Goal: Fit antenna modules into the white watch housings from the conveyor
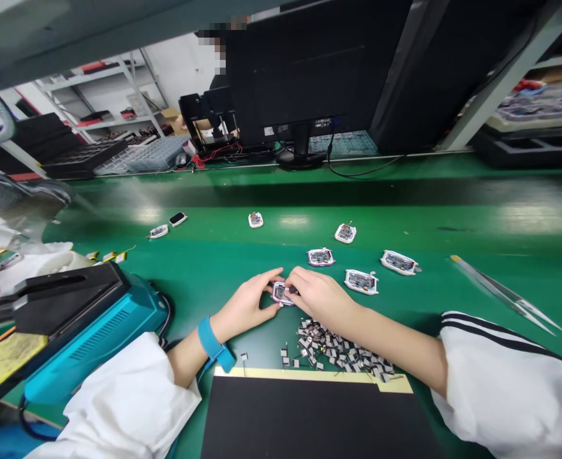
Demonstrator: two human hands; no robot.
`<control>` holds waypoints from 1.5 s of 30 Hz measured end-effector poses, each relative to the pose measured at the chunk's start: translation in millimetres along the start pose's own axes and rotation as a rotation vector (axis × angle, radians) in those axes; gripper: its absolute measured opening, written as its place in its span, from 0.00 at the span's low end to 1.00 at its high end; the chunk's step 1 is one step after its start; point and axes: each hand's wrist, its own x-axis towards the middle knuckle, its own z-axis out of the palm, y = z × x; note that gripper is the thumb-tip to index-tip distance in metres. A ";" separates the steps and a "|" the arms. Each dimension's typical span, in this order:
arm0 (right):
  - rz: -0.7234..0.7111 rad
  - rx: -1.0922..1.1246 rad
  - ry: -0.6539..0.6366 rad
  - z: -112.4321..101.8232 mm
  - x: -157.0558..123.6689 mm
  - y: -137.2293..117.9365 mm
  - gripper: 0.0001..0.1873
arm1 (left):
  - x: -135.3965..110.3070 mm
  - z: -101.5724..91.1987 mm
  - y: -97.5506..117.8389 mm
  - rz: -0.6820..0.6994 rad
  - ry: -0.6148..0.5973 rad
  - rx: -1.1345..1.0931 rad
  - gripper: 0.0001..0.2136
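Well, the left hand (245, 306) and the right hand (316, 294) are curled closely together, their fingertips pinching a small purple-edged circuit board (279, 293) from both sides (a dark bit at the right fingers is too small to tell). Just below lies a loose pile of tiny black-and-silver components (333, 349). Beyond, 3 similar boards (361, 281) sit near the hands on the green worktop (204, 299), and steel tweezers (505, 294) lie well off to the right.
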 end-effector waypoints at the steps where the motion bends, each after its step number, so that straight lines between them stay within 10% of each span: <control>1: 0.010 0.016 -0.012 -0.9 0.1 0.2 0.04 | 0.3 0.5 0.3 0.002 0.011 -0.014 0.27; 17: -0.209 0.009 0.257 2.0 -1.9 7.8 0.12 | -0.3 1.9 9.4 -0.051 0.044 -0.306 0.31; 27: -0.067 0.499 0.313 5.0 -1.3 3.4 0.08 | -1.8 4.4 12.3 -0.051 0.079 -0.306 0.33; 36: -0.163 0.087 0.227 -4.5 -3.1 6.7 0.13 | -1.8 3.8 16.1 -0.056 0.171 -0.215 0.30; 45: -0.067 0.438 0.334 2.1 1.6 7.7 0.06 | -1.7 5.2 11.6 -0.049 0.160 -0.379 0.30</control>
